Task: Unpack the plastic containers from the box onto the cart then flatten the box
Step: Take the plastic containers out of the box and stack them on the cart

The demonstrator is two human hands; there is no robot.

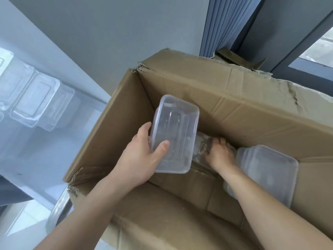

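Observation:
A large open cardboard box [198, 91] fills the middle of the head view. My left hand [140, 159] grips a clear rectangular plastic container [174, 130] by its near corner, held above the box's left side. Deep inside the box my right hand [220, 154] reaches down, its fingers curled on another clear container [201, 145] lying on the bottom. A further stack of clear containers [264, 170] leans against the box's right inner wall, beside my right forearm.
Several clear containers [34, 101] stand on the pale cart surface [27, 150] at the left. A grey wall, a blue curtain [223, 20] and a dark window frame lie behind the box. Torn flaps edge the box's rim.

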